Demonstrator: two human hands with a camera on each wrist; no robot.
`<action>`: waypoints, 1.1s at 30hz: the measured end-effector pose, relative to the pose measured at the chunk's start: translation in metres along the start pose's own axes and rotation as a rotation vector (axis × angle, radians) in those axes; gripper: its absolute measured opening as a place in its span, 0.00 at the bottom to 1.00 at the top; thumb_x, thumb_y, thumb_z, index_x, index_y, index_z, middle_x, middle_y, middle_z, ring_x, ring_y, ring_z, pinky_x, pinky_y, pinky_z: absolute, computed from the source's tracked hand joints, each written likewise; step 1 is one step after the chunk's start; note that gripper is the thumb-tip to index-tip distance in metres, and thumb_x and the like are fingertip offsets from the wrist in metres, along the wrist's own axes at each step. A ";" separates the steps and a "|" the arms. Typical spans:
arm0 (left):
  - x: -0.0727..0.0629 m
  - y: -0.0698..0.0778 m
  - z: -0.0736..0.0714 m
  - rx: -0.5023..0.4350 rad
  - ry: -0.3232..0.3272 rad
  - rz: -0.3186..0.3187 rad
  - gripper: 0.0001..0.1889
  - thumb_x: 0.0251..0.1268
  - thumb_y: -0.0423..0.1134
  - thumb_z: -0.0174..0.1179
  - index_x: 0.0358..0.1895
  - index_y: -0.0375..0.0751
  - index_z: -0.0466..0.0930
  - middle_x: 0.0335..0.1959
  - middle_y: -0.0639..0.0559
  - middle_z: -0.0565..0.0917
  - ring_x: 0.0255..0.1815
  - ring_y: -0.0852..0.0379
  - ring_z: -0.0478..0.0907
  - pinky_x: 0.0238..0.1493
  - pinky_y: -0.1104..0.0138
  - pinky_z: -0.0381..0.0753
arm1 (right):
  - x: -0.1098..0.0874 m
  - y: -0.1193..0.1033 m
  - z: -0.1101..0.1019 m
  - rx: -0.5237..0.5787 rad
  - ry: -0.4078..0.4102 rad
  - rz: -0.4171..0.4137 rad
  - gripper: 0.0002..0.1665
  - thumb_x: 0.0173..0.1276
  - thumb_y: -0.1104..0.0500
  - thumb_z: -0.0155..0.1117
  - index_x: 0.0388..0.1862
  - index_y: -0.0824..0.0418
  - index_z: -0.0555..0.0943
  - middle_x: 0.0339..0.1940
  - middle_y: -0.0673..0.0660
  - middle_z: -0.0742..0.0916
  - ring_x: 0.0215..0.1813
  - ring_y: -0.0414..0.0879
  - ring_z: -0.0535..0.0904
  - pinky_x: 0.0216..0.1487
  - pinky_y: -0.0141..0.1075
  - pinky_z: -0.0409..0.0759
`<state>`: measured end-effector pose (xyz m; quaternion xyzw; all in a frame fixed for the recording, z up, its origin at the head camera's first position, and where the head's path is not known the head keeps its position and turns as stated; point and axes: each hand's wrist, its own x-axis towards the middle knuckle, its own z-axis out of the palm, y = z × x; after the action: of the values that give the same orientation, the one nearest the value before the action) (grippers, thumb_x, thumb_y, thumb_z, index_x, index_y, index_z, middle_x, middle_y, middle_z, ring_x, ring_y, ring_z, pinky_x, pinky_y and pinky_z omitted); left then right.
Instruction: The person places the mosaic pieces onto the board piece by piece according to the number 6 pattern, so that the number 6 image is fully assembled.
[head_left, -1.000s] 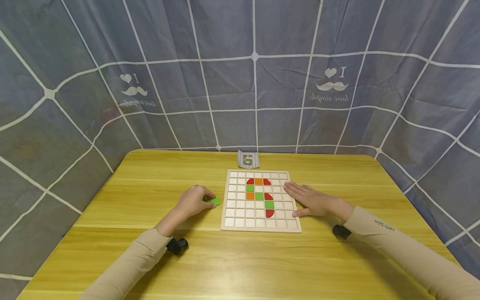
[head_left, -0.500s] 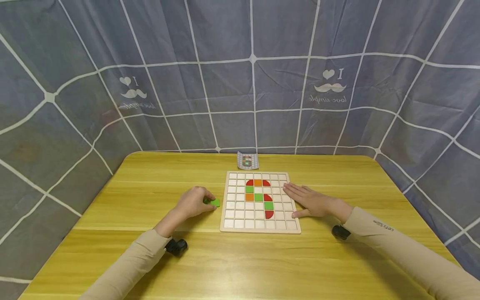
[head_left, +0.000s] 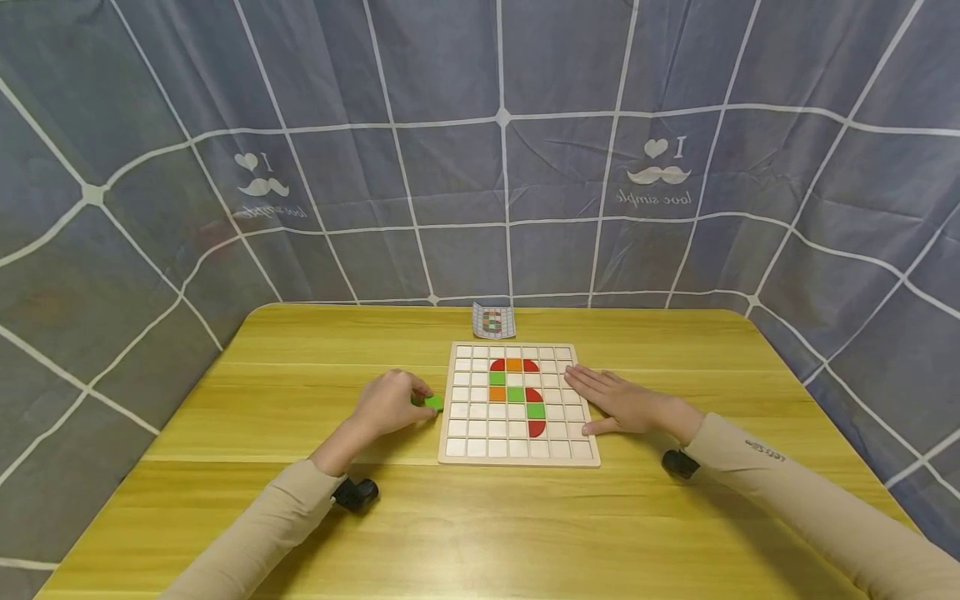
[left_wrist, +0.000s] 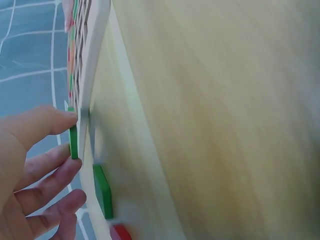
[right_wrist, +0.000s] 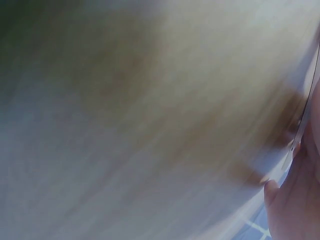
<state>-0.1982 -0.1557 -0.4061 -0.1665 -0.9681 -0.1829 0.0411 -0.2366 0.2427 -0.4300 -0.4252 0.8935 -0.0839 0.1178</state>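
My left hand [head_left: 390, 404] pinches a thin green square tile [left_wrist: 74, 142] between thumb and fingers, just left of the wooden grid board [head_left: 517, 461]. In the left wrist view the tile is raised close beside the board's rim. Below it, a second green tile [left_wrist: 103, 192] and a red piece [left_wrist: 120, 233] lie on the table; the hand mostly hides them in the head view. Red rounded pieces, orange squares and green squares [head_left: 536, 411] form a curving line on the board. My right hand [head_left: 618, 402] lies with straight fingers on the board's right edge.
Behind the board, a small curled card [head_left: 492, 322] shows a coloured grid pattern. The yellow wood-grain table [head_left: 480, 533] ends at a grey curtain [head_left: 435, 183] with white lines. A black wrist camera [head_left: 356, 495] hangs under each forearm.
The left hand has lifted the green tile slightly and shifted it a little toward the board's left edge. My right hand keeps its place on the board.
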 end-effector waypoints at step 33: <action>0.022 0.075 0.030 -0.013 -0.062 0.190 0.13 0.47 0.48 0.72 0.37 0.49 0.89 0.34 0.59 0.88 0.31 0.64 0.75 0.24 0.72 0.71 | 0.001 -0.005 -0.006 -0.023 -0.042 0.030 0.51 0.71 0.39 0.51 0.78 0.67 0.44 0.80 0.64 0.48 0.79 0.61 0.42 0.74 0.60 0.47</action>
<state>-0.1942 -0.0720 -0.4055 -0.2634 -0.9475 -0.1792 0.0273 -0.2357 0.2390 -0.4237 -0.4146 0.8980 -0.0627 0.1329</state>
